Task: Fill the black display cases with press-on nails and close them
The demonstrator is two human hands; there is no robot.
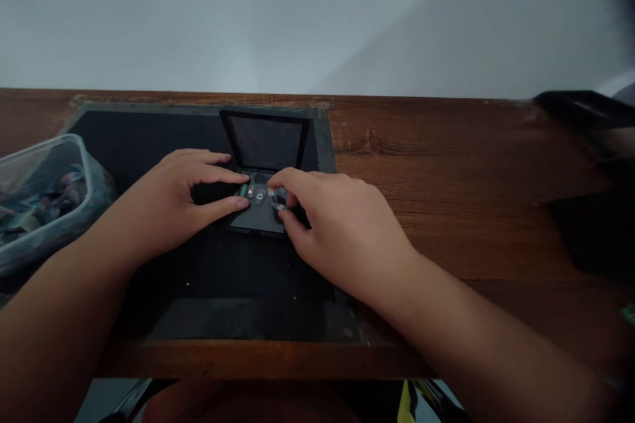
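A small black hinged case (256, 221) lies open on a dark mat, its framed lid (268, 142) tilted up behind. In its base sits a row of small clear packets (260, 196), some with pale heart marks, and a small green piece (243, 190) at the left end. My left hand (181, 192) rests at the case's left side, thumb and index finger apart on either side of the green piece. My right hand (337, 218) pinches a small clear packet (278, 198) between thumb and index finger at the row's right end. Its contents are too small to make out.
At the left stands a clear plastic tub (84, 172) with many small wrapped pieces in it. The dark mat (218, 291) covers part of the wooden table (446, 165). Blurred black objects (590, 109) are at the far right. A pale wall rises behind.
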